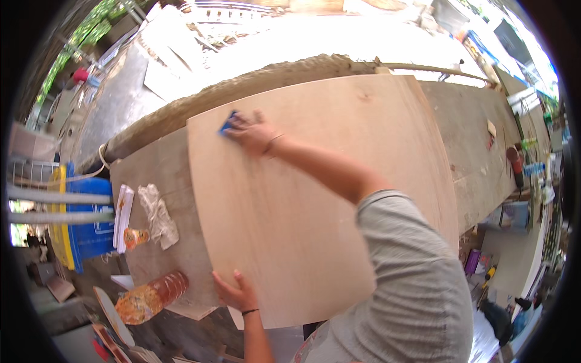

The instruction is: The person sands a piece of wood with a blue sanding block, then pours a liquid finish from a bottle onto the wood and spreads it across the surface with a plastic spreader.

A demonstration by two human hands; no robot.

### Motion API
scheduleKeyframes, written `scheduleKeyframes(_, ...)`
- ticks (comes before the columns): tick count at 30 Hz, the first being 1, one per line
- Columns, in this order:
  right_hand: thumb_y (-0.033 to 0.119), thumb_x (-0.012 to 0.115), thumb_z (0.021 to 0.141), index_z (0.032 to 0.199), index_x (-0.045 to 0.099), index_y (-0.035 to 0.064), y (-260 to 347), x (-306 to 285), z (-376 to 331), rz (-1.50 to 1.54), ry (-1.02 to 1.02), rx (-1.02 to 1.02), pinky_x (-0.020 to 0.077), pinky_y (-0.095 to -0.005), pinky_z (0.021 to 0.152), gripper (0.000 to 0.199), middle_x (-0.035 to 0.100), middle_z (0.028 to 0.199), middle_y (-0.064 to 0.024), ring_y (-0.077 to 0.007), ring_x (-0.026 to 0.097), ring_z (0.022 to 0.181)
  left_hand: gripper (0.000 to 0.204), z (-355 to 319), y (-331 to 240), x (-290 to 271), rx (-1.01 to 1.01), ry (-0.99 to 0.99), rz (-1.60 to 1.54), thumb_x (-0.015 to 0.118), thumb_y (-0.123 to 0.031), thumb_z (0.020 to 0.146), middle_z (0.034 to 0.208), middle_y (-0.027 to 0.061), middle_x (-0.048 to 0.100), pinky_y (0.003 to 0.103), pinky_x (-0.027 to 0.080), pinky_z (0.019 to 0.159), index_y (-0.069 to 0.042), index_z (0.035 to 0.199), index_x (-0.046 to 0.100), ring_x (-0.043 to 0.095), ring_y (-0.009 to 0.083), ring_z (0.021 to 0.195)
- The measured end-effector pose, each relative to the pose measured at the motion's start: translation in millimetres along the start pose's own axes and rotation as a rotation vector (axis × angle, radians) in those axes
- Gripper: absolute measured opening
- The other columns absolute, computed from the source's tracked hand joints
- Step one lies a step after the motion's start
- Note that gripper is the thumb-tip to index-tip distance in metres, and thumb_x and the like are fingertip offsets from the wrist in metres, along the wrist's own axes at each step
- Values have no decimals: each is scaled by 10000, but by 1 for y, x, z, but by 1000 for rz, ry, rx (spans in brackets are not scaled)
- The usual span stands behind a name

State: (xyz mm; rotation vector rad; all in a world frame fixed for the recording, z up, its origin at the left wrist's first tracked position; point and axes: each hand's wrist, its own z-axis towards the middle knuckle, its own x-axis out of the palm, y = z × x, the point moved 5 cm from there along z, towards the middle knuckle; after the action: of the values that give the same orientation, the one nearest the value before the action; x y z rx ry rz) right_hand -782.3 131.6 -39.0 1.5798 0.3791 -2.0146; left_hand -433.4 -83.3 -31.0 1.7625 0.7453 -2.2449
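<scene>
A large pale plywood sheet [315,230] lies flat on the workbench. Near its far left corner, my right hand [253,134] presses a small blue pad [227,124] against the surface; motion blurs the hand, and whether the pad is sandpaper or a sponge I cannot tell. My right arm stretches across the sheet in a grey short sleeve. At the near left edge of the board, my left hand [239,293] rests with fingers apart and holds nothing.
Left of the sheet, the grey bench top [175,157] carries a crumpled whitish cloth [158,218], white strips [123,212], a small orange cup [135,237] and a stained reddish-brown bottle [154,296]. A blue-and-yellow bin [91,209] stands beyond. At right lies a red power tool [515,162].
</scene>
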Motion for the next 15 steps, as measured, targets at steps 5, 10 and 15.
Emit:
scheduleKeyframes(5,290,365,879,1303,435,250,-83,-8,-30,28,-108,264,167,-612,992,432,327,1419,2,-172,215,1339,603,-1,11,-3,33,-11,-17,505,-381,857,1249,217,453,473,345,913,-21,1313,342,444,377,1127)
scheduleKeyframes(10,273,454,858,1137,521,94,-381,-66,-235,397,-439,705,398,-364,874,338,574,1065,-112,-247,548,964,568,5,-9,2,65,-18,-19,497,-354,866,1248,222,451,476,345,911,-24,1303,349,439,375,1136)
scheduleKeyframes(15,183,476,815,892,570,61,-312,-117,-203,-47,-165,748,441,-348,689,173,611,790,-48,-198,582,743,545,-5,6,-3,-13,-34,39,491,-340,871,1249,227,450,463,355,920,-26,1296,358,444,380,1133)
